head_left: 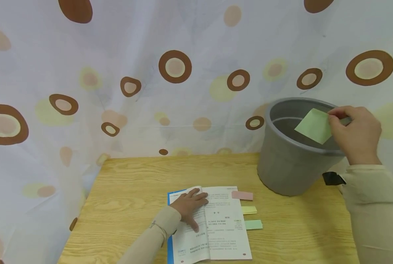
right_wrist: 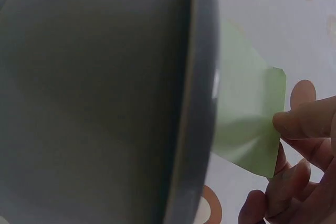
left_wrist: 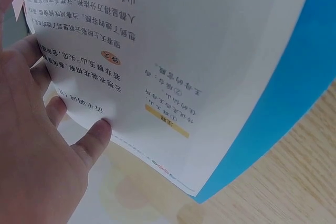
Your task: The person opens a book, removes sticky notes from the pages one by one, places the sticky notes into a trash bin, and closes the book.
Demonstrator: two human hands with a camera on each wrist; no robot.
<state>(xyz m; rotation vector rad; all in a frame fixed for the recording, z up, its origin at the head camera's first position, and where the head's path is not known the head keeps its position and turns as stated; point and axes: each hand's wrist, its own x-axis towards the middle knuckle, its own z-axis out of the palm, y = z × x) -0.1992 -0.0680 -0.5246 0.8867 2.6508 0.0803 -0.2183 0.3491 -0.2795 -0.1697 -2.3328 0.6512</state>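
An open book [head_left: 224, 234] with a blue cover lies on the table. My left hand [head_left: 191, 205] rests on its left page, fingers spread; in the left wrist view that hand [left_wrist: 42, 145] lies along the printed page [left_wrist: 152, 40]. Thumb and fingers of my right hand [head_left: 358, 130] pinch a green sticky note [head_left: 314, 126] by one corner. In the head view the note overlaps the mouth of a grey bin [head_left: 285, 165]. From the right wrist, the bin's rim hides part of the note [right_wrist: 247, 108] in front of the right hand [right_wrist: 304, 150].
Pink [head_left: 242, 195], yellow [head_left: 249, 210] and green paper tabs [head_left: 254, 224] stick out from the book's right edge. The bin stands at the back right of the wooden table [head_left: 123, 205]. A spotted curtain [head_left: 196, 99] hangs behind the table.
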